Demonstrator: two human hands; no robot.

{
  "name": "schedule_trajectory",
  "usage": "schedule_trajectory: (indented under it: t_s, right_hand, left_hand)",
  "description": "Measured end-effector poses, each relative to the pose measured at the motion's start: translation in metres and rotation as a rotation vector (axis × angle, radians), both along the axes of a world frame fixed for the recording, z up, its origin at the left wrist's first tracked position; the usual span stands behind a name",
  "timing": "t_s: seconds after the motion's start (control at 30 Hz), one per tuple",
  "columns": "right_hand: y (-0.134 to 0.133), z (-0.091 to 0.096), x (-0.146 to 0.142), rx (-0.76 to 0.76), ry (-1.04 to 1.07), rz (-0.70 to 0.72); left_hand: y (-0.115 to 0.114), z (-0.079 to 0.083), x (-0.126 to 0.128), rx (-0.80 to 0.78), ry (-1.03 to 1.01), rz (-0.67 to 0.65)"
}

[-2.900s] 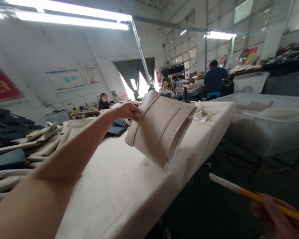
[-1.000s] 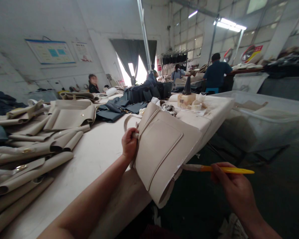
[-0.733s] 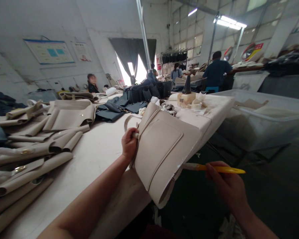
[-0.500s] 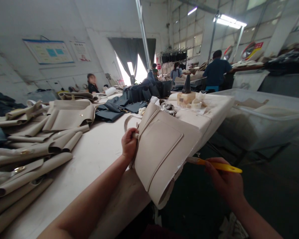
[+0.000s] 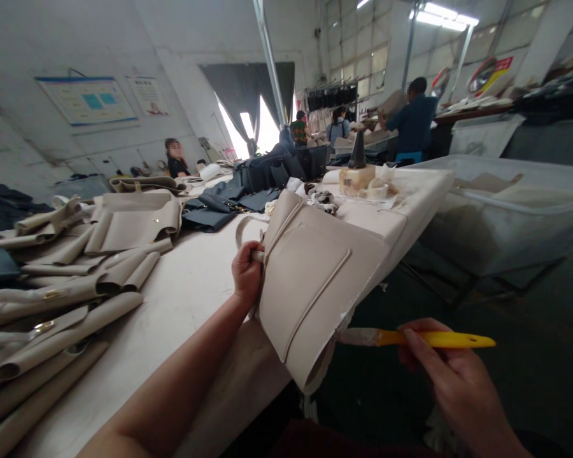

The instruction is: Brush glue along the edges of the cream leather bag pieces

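Observation:
My left hand (image 5: 247, 270) is closed on a beige bag piece (image 5: 310, 273), gripping it at its left side by a strap-like part. The piece is tilted over the table's front edge, its raised seam outline facing me and its lower end curled open. In my right hand (image 5: 451, 372) is a brush (image 5: 434, 339) with a yellow handle, pinched between thumb and fingers. Its whitish bristle end meets the piece's lower right edge, where a pale wet-looking line runs. A beige strap loop (image 5: 243, 229) rises behind my left hand.
Beige bag pieces (image 5: 71, 305) lie piled on the left of the white table (image 5: 186, 305). Dark blue pieces (image 5: 267, 181) are heaped farther back. A stained block-shaped container (image 5: 356, 181) with a black cone stands near the right edge. A translucent bin (image 5: 516, 203) stands right; co-workers (image 5: 415, 124) sit beyond.
The brush has moved down and towards me along the bag piece's edge, with my right hand. My left hand and the piece stay nearly in place. A co-worker at the back has lifted a beige piece.

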State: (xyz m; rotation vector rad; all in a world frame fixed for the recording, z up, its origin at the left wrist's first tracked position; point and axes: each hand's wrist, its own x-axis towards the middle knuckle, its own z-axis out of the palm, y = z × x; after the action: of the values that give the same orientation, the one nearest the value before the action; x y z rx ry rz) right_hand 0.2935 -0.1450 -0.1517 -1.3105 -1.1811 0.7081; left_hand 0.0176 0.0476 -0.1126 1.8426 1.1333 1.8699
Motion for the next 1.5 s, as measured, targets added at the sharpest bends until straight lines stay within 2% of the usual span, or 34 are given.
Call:
schedule_trajectory:
  t_s: [0.13,0.27,0.4,0.5,0.6,0.77,0.97,1.07,1.2,1.37,1.43,1.5]
  right_hand:
    - [0.005,-0.002,0.000,-0.022,-0.031,0.019]
    - [0.009,-0.006,0.011,-0.037,-0.020,-0.042]
    - [0.012,-0.005,0.016,-0.062,0.250,-0.080]
    - [0.015,0.001,0.007,-0.112,0.490,-0.026]
    - [0.018,0.005,-0.007,-0.166,0.637,0.073]
    - [0.020,-0.003,-0.014,-0.229,0.726,0.182]
    - [0.018,-0.008,-0.004,-0.184,0.805,0.135]
    - [0.016,-0.008,-0.006,-0.189,0.770,0.135]
    - [0.015,-0.014,-0.007,-0.191,0.619,0.144]
    - [0.017,-0.024,0.011,-0.154,0.427,0.070]
    - [0.017,-0.023,0.022,-0.156,0.343,-0.003]
    - [0.016,-0.019,0.033,-0.176,0.309,-0.087]
  left_hand:
    - [-0.001,0.000,0.001,-0.010,-0.016,-0.003]
    - [0.000,-0.001,0.001,-0.020,-0.027,-0.019]
    - [-0.002,0.002,0.002,-0.026,0.002,0.006]
    - [-0.002,0.002,0.002,-0.031,0.020,0.031]
    - [0.000,-0.001,0.001,-0.041,0.016,0.033]
    - [0.007,-0.008,-0.002,-0.015,-0.008,0.008]
    - [0.009,-0.011,-0.004,-0.013,0.002,0.022]
    - [0.009,-0.010,-0.004,-0.020,0.015,0.025]
    - [0.009,-0.009,-0.004,-0.026,0.005,0.042]
    - [0.008,-0.007,-0.005,-0.032,0.054,0.097]
    - [0.012,0.000,-0.006,-0.074,0.123,0.123]
    - [0.020,0.014,-0.006,-0.186,0.220,0.107]
